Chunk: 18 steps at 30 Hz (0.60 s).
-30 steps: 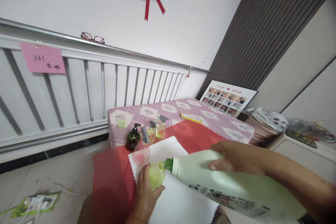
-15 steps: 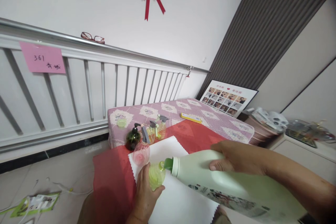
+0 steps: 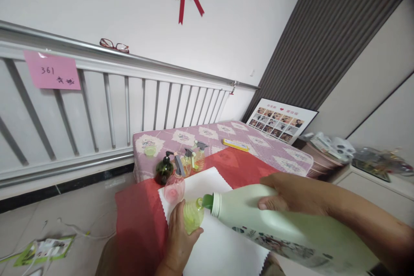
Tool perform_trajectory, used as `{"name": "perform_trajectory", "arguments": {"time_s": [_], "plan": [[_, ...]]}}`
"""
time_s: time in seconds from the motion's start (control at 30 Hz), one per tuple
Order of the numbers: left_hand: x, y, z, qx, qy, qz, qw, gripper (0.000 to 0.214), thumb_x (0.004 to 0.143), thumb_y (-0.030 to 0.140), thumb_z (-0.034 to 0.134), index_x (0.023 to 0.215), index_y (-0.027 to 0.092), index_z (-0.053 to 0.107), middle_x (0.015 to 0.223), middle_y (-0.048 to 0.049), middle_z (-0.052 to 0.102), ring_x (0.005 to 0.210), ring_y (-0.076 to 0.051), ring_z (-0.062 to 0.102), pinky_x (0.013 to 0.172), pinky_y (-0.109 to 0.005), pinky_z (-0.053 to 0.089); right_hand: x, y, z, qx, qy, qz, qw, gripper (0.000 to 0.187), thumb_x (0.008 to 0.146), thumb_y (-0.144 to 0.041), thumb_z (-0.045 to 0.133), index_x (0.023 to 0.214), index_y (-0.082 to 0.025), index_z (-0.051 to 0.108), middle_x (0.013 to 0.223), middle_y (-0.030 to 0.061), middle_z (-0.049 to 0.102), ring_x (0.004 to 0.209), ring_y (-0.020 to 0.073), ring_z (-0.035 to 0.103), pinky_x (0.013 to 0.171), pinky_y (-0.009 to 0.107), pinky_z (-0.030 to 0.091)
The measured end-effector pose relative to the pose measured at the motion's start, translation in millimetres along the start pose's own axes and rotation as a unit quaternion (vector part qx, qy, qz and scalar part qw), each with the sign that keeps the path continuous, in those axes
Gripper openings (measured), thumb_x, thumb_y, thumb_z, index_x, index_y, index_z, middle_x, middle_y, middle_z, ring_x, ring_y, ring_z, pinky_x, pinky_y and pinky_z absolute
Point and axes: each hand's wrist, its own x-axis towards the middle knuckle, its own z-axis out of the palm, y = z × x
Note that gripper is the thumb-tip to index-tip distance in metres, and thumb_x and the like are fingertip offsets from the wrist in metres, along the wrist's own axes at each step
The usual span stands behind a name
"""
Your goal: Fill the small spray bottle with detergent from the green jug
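Bottles crowd the cloth at eleven o'clock of the hands: a pink spray bottle, a dark green pump bottle, two yellowish sprayers. Left hand grips a small yellow-green bottle. Right hand clasps the big white jug, which lies nearly level, its green spout at nine o'clock against that bottle's mouth.

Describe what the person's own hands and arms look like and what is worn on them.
Both are bare. The left hand shows no glove, ring or watch, and no sleeve reaches the wrist at the bottom edge. The right hand has short, plain nails, and the right forearm is uncovered as far as the frame's edge; no sleeve, bracelet or watch shows there. Nothing is marked on either.
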Motion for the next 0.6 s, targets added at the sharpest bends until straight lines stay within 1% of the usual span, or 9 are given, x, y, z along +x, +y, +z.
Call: {"name": "perform_trajectory", "arguments": {"time_s": [0.07,0.17,0.23,0.37,0.47,0.53,0.57,0.6], "plan": [[-0.1,0.2,-0.1,0.003,0.0,-0.002,1.0,0.089,0.064,0.025,0.075,0.144,0.013,0.038,0.155,-0.0159,0.051,0.148,-0.024,0.043,0.125,-0.031,0.033,-0.2,-0.8,-0.1,0.004,-0.008,-0.006,1.0,0.021,0.074,-0.048,0.072,0.078,-0.028,0.076,0.082,0.0049,0.078,0.075,0.029,0.071,0.062,0.036,0.049],[0.2,0.9,-0.5,-0.002,-0.001,0.0,1.0,0.089,0.064,0.024,0.075,0.144,0.01,0.038,0.154,-0.0173,0.051,0.147,-0.024,0.043,0.124,-0.031,0.033,0.1,-0.3,0.4,0.015,0.004,-0.007,1.0,0.02,0.073,-0.047,0.074,0.078,-0.028,0.078,0.081,0.0056,0.078,0.074,0.0293,0.07,0.061,0.036,0.049],[0.3,1.4,-0.9,-0.003,-0.001,-0.002,1.0,0.089,0.064,0.023,0.075,0.144,0.01,0.038,0.154,-0.0176,0.051,0.147,-0.024,0.043,0.124,-0.03,0.033,0.6,1.3,0.8,0.014,0.013,-0.006,1.0,0.022,0.072,-0.049,0.075,0.077,-0.028,0.078,0.08,0.0061,0.078,0.073,0.0296,0.07,0.061,0.036,0.049],[0.0,2.1,-1.2,0.008,0.003,-0.007,1.0,0.089,0.063,0.023,0.076,0.144,0.012,0.04,0.153,-0.0165,0.053,0.146,-0.024,0.045,0.123,-0.027,0.034,0.8,7.9,3.4,0.012,0.01,-0.011,1.0,0.026,0.074,-0.052,0.073,0.079,-0.027,0.077,0.083,0.0063,0.078,0.076,0.0308,0.071,0.063,0.037,0.05],[-0.3,0.9,-0.1,0.01,0.01,-0.006,1.0,0.089,0.063,0.023,0.076,0.144,0.012,0.041,0.152,-0.0165,0.054,0.145,-0.024,0.046,0.122,-0.027,0.035,0.2,16.8,11.8,0.013,0.003,0.002,1.0,0.025,0.074,-0.051,0.072,0.083,-0.029,0.076,0.091,0.006,0.08,0.083,0.0325,0.073,0.067,0.038,0.052],[-0.2,-0.6,1.3,0.006,0.016,0.0,1.0,0.088,0.064,0.025,0.075,0.144,0.013,0.041,0.152,-0.016,0.054,0.146,-0.025,0.046,0.121,-0.027,0.037,0.1,25.1,22.3,0.021,-0.007,0.004,1.0,0.022,0.072,-0.046,0.074,0.085,-0.029,0.077,0.092,0.005,0.08,0.085,0.0317,0.073,0.068,0.037,0.053],[0.0,-1.3,2.1,0.003,0.018,0.004,1.0,0.087,0.064,0.025,0.074,0.144,0.013,0.041,0.152,-0.0159,0.054,0.146,-0.025,0.046,0.121,-0.028,0.037,0.3,29.8,28.6,0.03,0.015,-0.001,0.999,0.019,0.068,-0.042,0.076,0.082,-0.029,0.078,0.088,0.0039,0.08,0.081,0.0303,0.074,0.066,0.035,0.053],[0.3,-2.0,2.8,-0.001,0.02,0.007,1.0,0.087,0.064,0.026,0.074,0.143,0.013,0.041,0.152,-0.0161,0.054,0.145,-0.025,0.047,0.121,-0.029,0.037,0.5,34.7,34.9,0.043,0.054,-0.007,0.998,0.018,0.063,-0.039,0.079,0.077,-0.029,0.078,0.082,0.0026,0.08,0.076,0.0285,0.074,0.062,0.034,0.053]]}}
